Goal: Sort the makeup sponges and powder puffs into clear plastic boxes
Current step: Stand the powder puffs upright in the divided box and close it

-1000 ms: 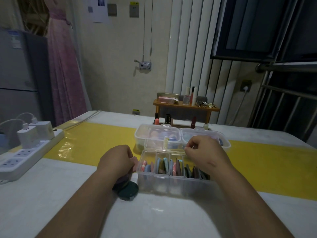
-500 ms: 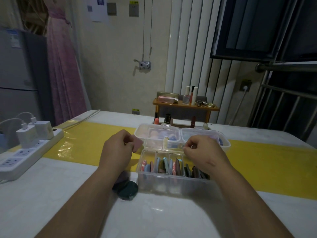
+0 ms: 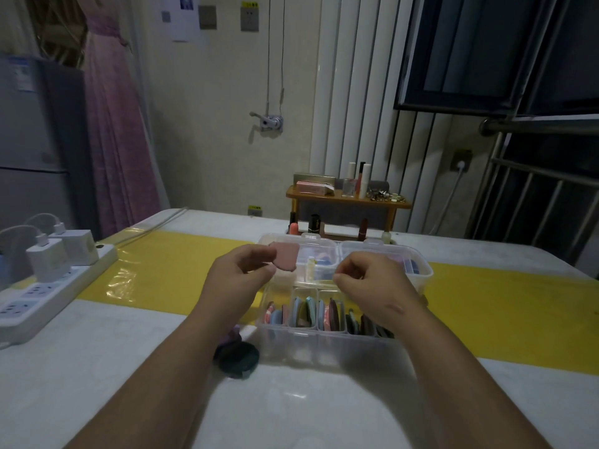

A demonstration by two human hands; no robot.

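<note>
Two clear boxes on the table, one pink puff in the air.
Left hand (image 3: 240, 280) pinches the pink puff (image 3: 285, 260) over the far box (image 3: 418, 280), which is lidded with blurry stuff inside. Right hand (image 3: 372, 290), fingers curled with tips together, hovers over the near box (image 3: 324, 345), open, with puffs standing on edge in its compartments. One dark puff (image 3: 238, 355) lies left of it.

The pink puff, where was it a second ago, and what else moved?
The left hand lifted the pink puff from down by the dark puffs on the table, up and forward over the boxes. The right hand and the open box stayed put.
</note>
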